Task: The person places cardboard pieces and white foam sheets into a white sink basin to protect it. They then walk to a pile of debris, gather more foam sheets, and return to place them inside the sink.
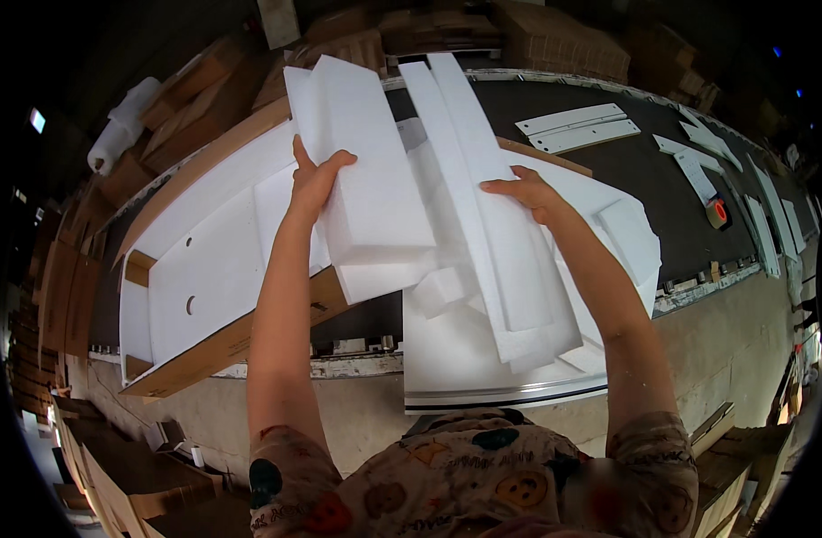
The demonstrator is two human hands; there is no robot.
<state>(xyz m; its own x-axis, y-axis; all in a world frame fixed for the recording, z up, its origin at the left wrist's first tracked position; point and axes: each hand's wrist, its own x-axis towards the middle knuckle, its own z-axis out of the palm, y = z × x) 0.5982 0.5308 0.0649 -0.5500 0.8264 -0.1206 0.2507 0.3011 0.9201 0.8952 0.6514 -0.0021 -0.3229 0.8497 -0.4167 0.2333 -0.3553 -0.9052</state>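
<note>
My left hand (315, 184) grips a thick white foam block (375, 179) by its left side, thumb over the top face. A thinner foam piece seems to lie against it. In my right hand (527, 195) are long narrow white foam strips (472, 179), held together from the right with the thumb on top. Both bundles are raised and tilted, side by side. Beneath my left arm is an open cardboard box (196, 351) with a white panel (216, 260) inside. More loose foam (440, 291) lies below and between the bundles, above a glossy white surface (442, 363) with a metal-like front edge.
A dark conveyor belt (483, 103) runs behind and to the right. White drilled panels (579, 128), narrower white strips (765, 206) and a red-orange tape roll (716, 213) rest on or along it. Stacked cartons (563, 40) stand at the back; more cardboard (124, 457) stands near left.
</note>
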